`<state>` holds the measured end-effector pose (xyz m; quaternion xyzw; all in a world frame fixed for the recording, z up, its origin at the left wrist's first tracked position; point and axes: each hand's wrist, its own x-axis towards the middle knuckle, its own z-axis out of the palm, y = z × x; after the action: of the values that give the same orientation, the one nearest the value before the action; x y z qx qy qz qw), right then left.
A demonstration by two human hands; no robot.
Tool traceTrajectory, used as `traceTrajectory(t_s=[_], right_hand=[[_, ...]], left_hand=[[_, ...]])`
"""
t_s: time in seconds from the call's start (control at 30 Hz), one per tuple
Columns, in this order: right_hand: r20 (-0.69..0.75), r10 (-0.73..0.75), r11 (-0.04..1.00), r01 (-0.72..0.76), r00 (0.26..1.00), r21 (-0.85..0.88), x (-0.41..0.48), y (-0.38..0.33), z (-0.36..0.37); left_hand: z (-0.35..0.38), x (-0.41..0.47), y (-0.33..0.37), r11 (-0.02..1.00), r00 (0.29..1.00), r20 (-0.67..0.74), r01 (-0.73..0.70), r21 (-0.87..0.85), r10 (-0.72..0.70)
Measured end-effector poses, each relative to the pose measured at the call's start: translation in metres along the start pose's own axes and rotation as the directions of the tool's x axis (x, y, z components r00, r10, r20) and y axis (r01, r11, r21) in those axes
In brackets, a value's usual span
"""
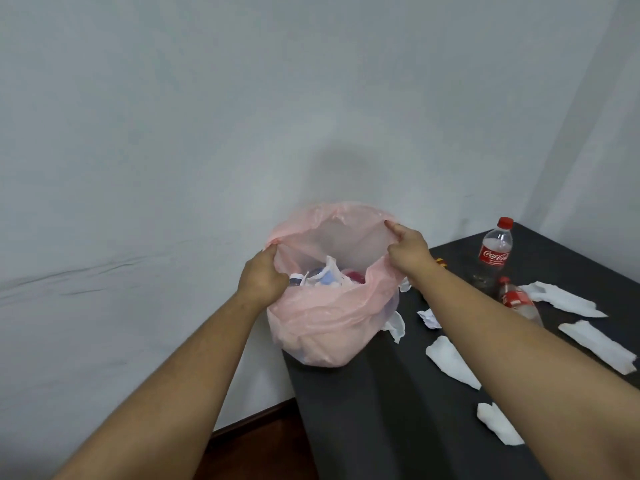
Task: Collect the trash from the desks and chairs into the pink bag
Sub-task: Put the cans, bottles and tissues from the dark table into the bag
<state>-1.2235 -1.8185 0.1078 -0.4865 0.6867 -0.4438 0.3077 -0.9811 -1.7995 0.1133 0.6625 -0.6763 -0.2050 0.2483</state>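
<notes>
The pink bag (pixel 325 327) sits on the left end of a dark desk (pixel 391 410), its mouth held wide. My left hand (pixel 261 273) grips the bag's left rim and my right hand (pixel 408 251) pinches the right rim. Inside the bag lie a bottle, white paper and something red. On the desk to the right, an empty cola bottle (pixel 493 252) stands upright and a second cola bottle (pixel 519 301) lies on its side, partly hidden by my right forearm. Several white tissues (pixel 450 362) are scattered across the desk.
A grey-white wall runs behind the desk and meets another wall at the far right corner. Dark brown floor (pixel 263 441) shows below the desk's left edge. A small red and yellow object (pixel 440 262) lies beside my right wrist.
</notes>
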Motion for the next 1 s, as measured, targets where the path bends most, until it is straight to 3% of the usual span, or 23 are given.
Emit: traceTrajectory(t_s=[0.23,0.43,0.57,0.63,0.7,0.77,0.87,1.0], right_hand=[[-0.036,0.055,0.997,-0.057,0.998,-0.055,0.046,0.021,0.02],[0.072,0.126,0.98,-0.113,0.989,-0.163,0.058,0.059,0.025],[0.141,0.109,0.98,-0.082,0.984,-0.18,0.06,0.073,0.003],[0.155,0.078,0.989,-0.057,0.985,-0.135,0.059,0.077,-0.018],[0.155,0.035,0.99,-0.013,0.987,-0.138,0.053,0.084,-0.045],[0.121,0.002,0.979,0.022,0.993,-0.202,0.047,0.095,-0.071],[0.062,0.045,0.961,-0.026,0.997,-0.276,0.036,0.123,-0.109],[0.192,0.144,0.89,-0.042,0.971,-0.455,0.011,0.175,-0.139]], left_hand=[[0.033,0.045,-0.025,1.0,0.995,0.093,0.026,-0.005,-0.026],[0.065,0.059,-0.041,0.994,0.986,0.158,0.044,0.101,-0.059],[0.071,0.052,-0.019,0.941,0.986,-0.134,0.138,0.31,-0.1],[0.074,0.043,0.009,0.919,0.967,-0.253,0.059,0.39,0.045],[0.084,0.032,0.049,0.925,0.941,-0.273,-0.092,0.369,0.202],[0.103,0.02,0.093,0.925,0.921,-0.216,-0.261,0.276,0.324],[0.152,-0.002,0.145,0.897,0.905,0.006,-0.422,0.132,0.425],[0.227,-0.017,0.154,0.882,0.884,0.366,-0.395,0.256,0.29]])
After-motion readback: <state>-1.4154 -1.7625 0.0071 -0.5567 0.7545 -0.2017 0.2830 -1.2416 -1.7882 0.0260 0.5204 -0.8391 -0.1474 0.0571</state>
